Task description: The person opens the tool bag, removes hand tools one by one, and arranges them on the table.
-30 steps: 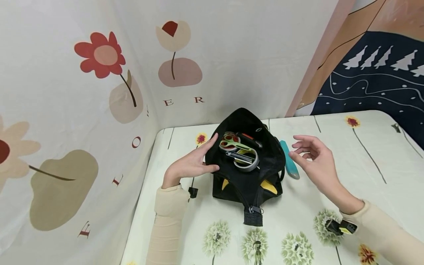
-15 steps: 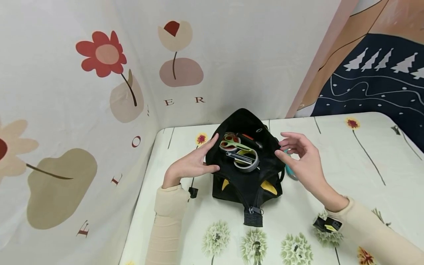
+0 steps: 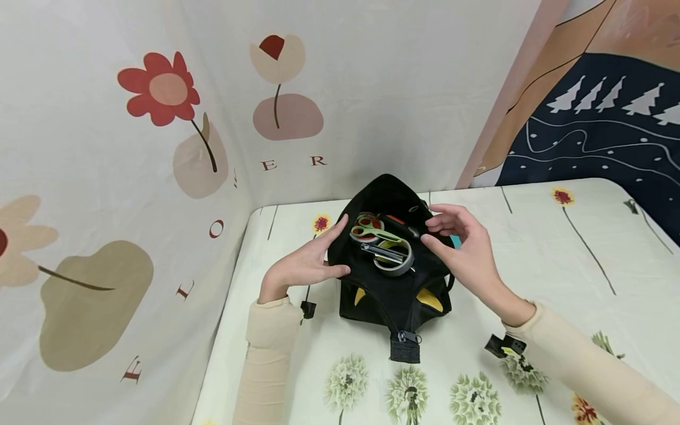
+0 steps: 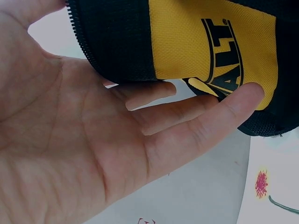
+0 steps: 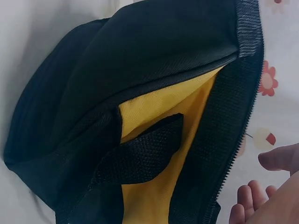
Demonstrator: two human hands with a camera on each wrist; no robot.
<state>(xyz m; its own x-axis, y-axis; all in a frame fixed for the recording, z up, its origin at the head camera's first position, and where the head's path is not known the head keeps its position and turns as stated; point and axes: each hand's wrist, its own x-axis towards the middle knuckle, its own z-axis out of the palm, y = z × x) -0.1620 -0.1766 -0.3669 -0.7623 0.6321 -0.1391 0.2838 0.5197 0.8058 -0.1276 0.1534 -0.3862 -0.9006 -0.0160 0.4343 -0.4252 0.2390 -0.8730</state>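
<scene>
A black and yellow zippered tool bag (image 3: 395, 298) stands with its mouth spread. My left hand (image 3: 305, 262) grips its left rim; in the left wrist view the other fingers (image 4: 187, 137) lie along the bag's yellow outer side. Just over the right rim, my right hand (image 3: 464, 248) has bent fingers and a gap between thumb and fingertips, holding nothing. In the right wrist view it sits apart from the zip edge. Inside are green-handled scissors (image 3: 379, 232), a silver box cutter (image 3: 383, 254), a grey tape roll (image 3: 394, 271) and a black-red handle (image 3: 401, 224).
A teal thing (image 3: 455, 241) is mostly hidden behind my right hand, right of the bag. The bag's flap hangs forward to a zip pull (image 3: 408, 337). Beneath lies a flower-print tablecloth (image 3: 558, 265), with a printed curtain (image 3: 398, 88) at the back and left.
My right hand has moved left, from beyond the teal thing to over the bag's right rim, and now covers most of the teal thing. My left hand has stayed on the left rim.
</scene>
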